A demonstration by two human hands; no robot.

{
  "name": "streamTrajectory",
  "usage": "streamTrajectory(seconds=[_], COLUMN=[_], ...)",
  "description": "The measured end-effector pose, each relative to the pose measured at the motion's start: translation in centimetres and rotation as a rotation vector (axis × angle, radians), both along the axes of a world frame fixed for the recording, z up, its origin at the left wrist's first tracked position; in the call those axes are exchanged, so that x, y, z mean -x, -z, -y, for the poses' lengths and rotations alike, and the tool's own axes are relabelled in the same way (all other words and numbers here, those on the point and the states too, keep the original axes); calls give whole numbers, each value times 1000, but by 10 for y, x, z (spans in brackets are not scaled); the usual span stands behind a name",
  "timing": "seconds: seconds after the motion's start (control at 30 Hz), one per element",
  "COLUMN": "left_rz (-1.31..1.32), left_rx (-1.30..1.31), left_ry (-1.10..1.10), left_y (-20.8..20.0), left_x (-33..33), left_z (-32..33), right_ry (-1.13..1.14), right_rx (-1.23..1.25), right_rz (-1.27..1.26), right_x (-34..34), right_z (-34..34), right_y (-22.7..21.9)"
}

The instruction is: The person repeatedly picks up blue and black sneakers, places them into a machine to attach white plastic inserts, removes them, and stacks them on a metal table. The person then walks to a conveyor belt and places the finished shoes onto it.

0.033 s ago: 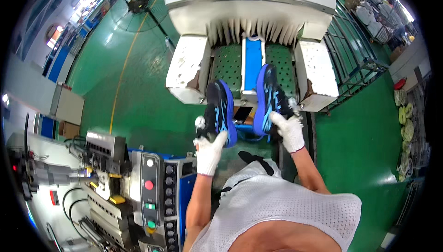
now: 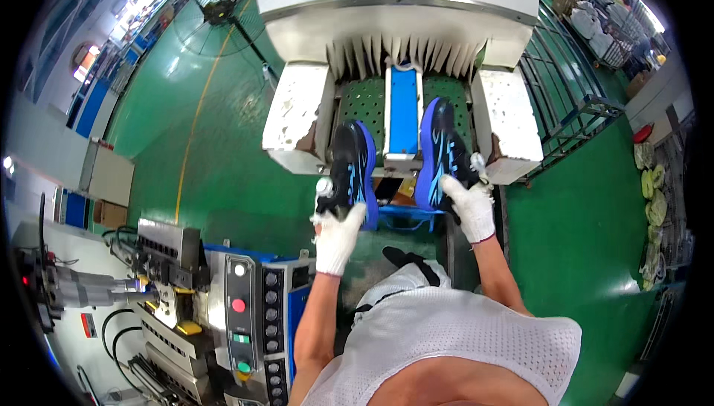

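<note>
My left hand (image 2: 338,241), in a white knit glove, is closed around the heel end of a black sports shoe (image 2: 346,172) with a purple sole and light blue markings. A matching sports shoe (image 2: 444,142) is gripped near its heel by my gloved right hand (image 2: 471,209). Both toes point away from me, soles facing each other. The left toe overlaps the near end of the left green perforated belt (image 2: 363,99); the right toe overlaps the right green belt (image 2: 458,114). Whether either shoe touches its belt I cannot tell. Some fingers are hidden behind the shoes.
A blue strip (image 2: 404,112) divides the belts, which run under a fringe curtain (image 2: 401,53) into a white machine hood (image 2: 401,23). White side housings (image 2: 297,112) flank them. At my left stands a machine with a button panel (image 2: 239,309); a metal rack (image 2: 569,108) is right.
Both shoes have moved slightly away from me, toward the belts. The right shoe has also shifted right, widening the gap between the two. Both hands keep their hold.
</note>
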State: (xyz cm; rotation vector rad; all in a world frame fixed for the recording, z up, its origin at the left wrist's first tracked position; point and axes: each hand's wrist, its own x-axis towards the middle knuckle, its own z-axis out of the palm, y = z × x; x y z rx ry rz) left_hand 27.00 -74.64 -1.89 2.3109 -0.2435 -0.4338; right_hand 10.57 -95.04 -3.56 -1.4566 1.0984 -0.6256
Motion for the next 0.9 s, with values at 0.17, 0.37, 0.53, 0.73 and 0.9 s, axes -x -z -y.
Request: streamTrajectory(seconds=[0.17,0.37,0.53,0.73,0.9], left_rz=[280,366,312,-177,-312], left_rx=[262,67,198,429,-341], left_ry=[177,241,275,205,-419], left_y=[21,65,43,137,252], left_x=[-87,-162,-148,-42,145], left_z=[129,235,226,-21,-295], right_ry=[55,-117,52,-477,-1622], right_rx=[447,542,691,337,-128], right_rz=[-248,-641,-458,498,-122], right_x=[-47,-117,-149,-191,-174], right_z=[85,193,216,5,-178], right_y=[-15,50,34,8,99])
